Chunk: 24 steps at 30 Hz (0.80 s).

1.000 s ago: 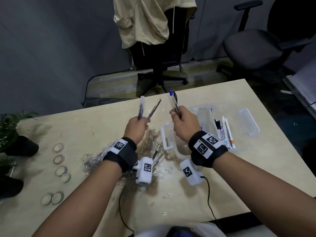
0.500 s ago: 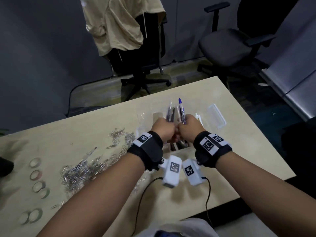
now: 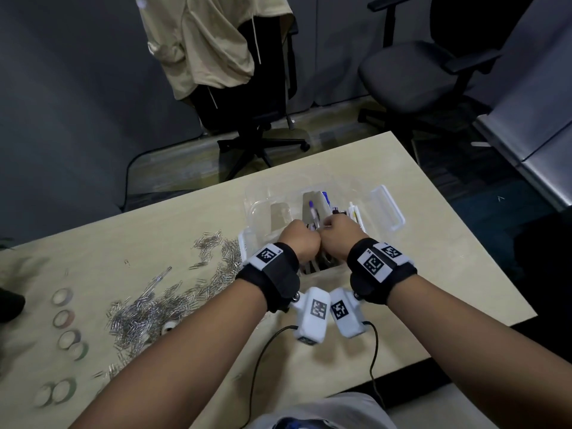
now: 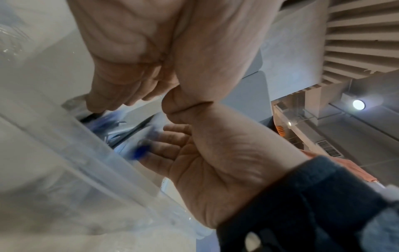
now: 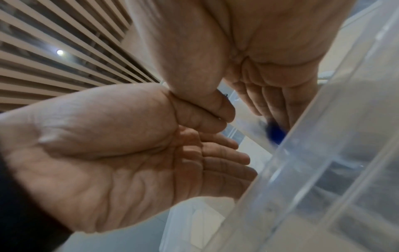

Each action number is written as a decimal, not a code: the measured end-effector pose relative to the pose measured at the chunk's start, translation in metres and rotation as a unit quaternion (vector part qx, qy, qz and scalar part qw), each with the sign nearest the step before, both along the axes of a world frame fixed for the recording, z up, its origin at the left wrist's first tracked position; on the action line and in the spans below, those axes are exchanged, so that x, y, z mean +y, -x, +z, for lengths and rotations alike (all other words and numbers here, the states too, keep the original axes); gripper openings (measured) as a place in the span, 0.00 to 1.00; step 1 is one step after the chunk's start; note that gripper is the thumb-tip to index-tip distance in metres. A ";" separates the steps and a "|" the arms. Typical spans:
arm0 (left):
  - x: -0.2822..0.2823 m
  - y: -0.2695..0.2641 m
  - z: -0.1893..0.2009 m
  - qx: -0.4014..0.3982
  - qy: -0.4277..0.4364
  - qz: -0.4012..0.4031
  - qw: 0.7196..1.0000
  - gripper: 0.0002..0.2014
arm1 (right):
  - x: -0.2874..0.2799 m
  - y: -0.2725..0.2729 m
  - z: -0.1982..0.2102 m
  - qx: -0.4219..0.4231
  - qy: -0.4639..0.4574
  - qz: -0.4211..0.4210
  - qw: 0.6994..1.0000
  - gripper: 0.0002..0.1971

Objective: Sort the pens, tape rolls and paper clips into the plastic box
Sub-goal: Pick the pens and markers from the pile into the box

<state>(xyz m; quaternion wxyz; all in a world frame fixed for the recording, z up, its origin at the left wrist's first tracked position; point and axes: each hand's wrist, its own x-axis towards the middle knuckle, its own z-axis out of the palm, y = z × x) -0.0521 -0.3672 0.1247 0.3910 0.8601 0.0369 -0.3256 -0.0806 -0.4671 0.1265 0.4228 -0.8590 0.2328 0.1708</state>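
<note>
No readable words, brands or numbers showing anywhere. Only black-and-white square code markers appearing on the wristbands (image 3: pixel 376 261) and on the white wrist camera housings (image 3: pixel 318 309). Print on the markers in the plastic box (image 3: pixel 388 209) staying too small and blurred for reading.

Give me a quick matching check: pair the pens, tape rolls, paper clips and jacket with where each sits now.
1. pens
2. tape rolls
3. paper clips
4. jacket

a. heaped mid-table, left of the box
b. draped on a chair
c. in the box
d. along the table's left edge

Pairs: 1-c, 2-d, 3-a, 4-b
</note>
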 end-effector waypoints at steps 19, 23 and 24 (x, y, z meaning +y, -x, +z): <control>0.160 -0.043 0.023 -0.184 0.024 0.062 0.981 0.08 | 0.095 -0.014 0.022 -0.185 -0.052 0.066 0.979 0.07; 0.230 -0.051 -0.004 -0.165 -0.031 0.082 0.982 0.07 | 0.145 -0.016 0.018 -0.192 -0.077 0.134 0.969 0.06; 0.247 -0.052 -0.014 -0.158 -0.049 0.085 0.982 0.07 | 0.158 -0.015 0.016 -0.190 -0.077 0.150 0.967 0.06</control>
